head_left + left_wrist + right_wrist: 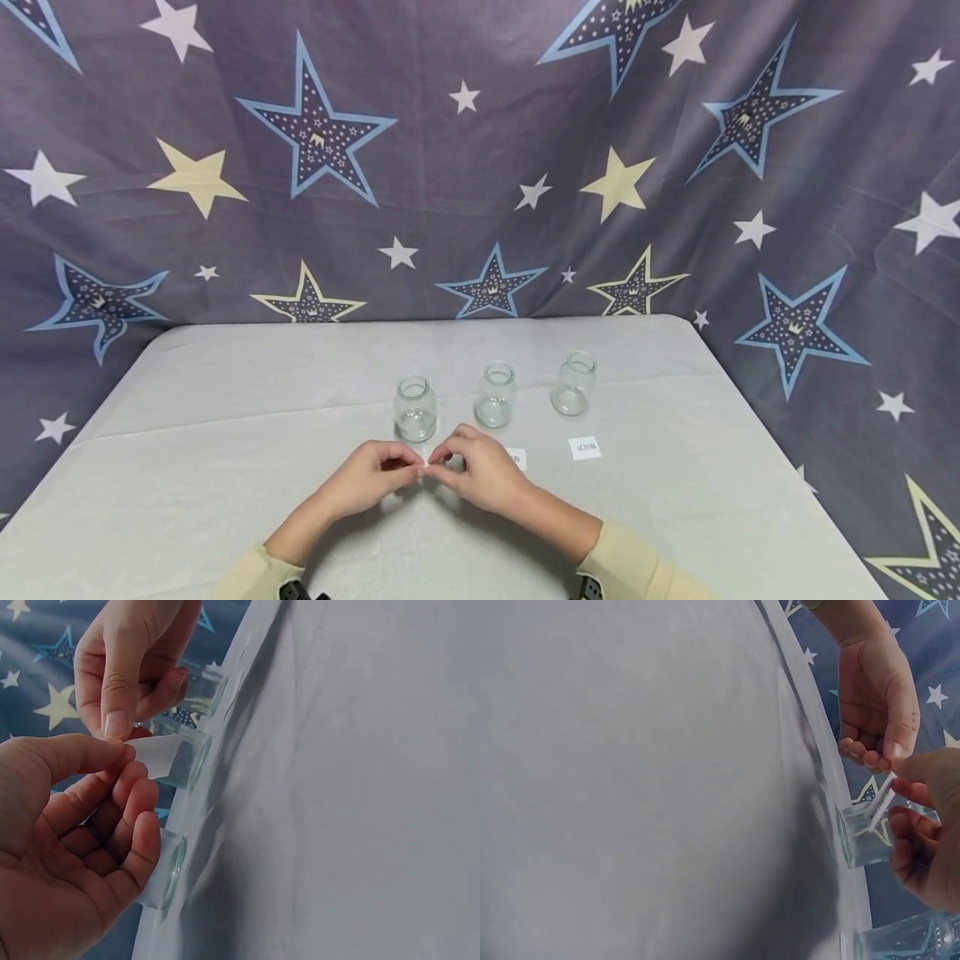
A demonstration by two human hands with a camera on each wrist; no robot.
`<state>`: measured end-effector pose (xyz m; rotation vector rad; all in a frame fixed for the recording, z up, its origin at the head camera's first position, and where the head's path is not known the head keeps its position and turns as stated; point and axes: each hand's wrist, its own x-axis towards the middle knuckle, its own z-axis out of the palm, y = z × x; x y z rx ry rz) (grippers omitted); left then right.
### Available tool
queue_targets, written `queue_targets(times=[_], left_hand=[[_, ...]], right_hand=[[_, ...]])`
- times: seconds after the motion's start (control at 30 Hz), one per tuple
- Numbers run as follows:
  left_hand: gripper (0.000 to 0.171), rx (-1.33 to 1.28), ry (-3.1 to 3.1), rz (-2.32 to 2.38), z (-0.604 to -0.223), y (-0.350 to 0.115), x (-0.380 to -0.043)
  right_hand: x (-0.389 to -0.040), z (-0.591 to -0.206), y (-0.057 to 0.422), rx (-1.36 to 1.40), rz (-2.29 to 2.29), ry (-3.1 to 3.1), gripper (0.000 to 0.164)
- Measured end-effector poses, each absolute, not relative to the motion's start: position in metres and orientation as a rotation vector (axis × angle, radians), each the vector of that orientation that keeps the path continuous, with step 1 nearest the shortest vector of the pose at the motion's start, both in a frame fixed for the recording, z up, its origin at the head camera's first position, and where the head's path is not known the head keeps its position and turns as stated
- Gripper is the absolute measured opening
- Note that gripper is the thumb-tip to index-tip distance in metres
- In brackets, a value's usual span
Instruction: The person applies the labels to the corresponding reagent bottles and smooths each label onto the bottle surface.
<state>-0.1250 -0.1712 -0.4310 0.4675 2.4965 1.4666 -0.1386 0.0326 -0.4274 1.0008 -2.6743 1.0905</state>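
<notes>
My left hand and right hand meet fingertip to fingertip, just in front of the leftmost glass jar. Between them is a small white paper label; the thumb and forefinger of each hand pinch it at one end. Dark print shows on the label in the right wrist view, while its plain side faces the left wrist camera. The other fingers of my left hand are loosely curled. A second white label lies on the table, partly hidden behind my right hand.
Two more clear, lidless jars, a middle one and a right one, stand upright in a row with the first. A printed label lies before the right jar. Behind the pale cloth-covered table hangs a star-patterned curtain.
</notes>
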Motion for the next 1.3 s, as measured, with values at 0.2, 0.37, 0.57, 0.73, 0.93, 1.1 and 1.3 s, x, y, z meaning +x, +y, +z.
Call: queue_targets(times=[0.2, 0.37, 0.57, 0.73, 0.93, 1.1, 1.3], left_hand=[[0.017, 0.526, 2.469, 1.502, -0.4304, -0.1699, -0.1234], [0.016, 0.55, 2.444, 1.543, -0.4294, -0.1692, -0.1216], [0.018, 0.508, 2.441, 1.581, -0.4283, -0.1678, -0.12], [0.016, 0.507, 2.454, 1.6, -0.4303, -0.1668, -0.1213], [0.015, 0.519, 2.458, 1.634, -0.4332, -0.1649, -0.123], [0.016, 0.51, 2.457, 1.652, -0.4324, -0.1635, -0.1228], [0.017, 0.502, 2.463, 1.648, -0.434, -0.1628, -0.1227]], right_hand=[[-0.1392, -0.428, 0.0347, 1.011, 1.276, -2.684, 0.015], [-0.1399, -0.4289, 0.0351, 1.008, 1.341, -2.684, 0.012], [-0.14, -0.429, 0.0349, 0.989, 1.376, -2.668, 0.014], [-0.1403, -0.4289, 0.0357, 0.967, 1.386, -2.666, 0.011], [-0.1403, -0.4295, 0.0366, 0.936, 1.405, -2.675, 0.007], [-0.1396, -0.4293, 0.0371, 0.865, 1.451, -2.699, 0.004], [-0.1399, -0.4271, 0.0388, 0.813, 1.477, -2.682, 0.003]])
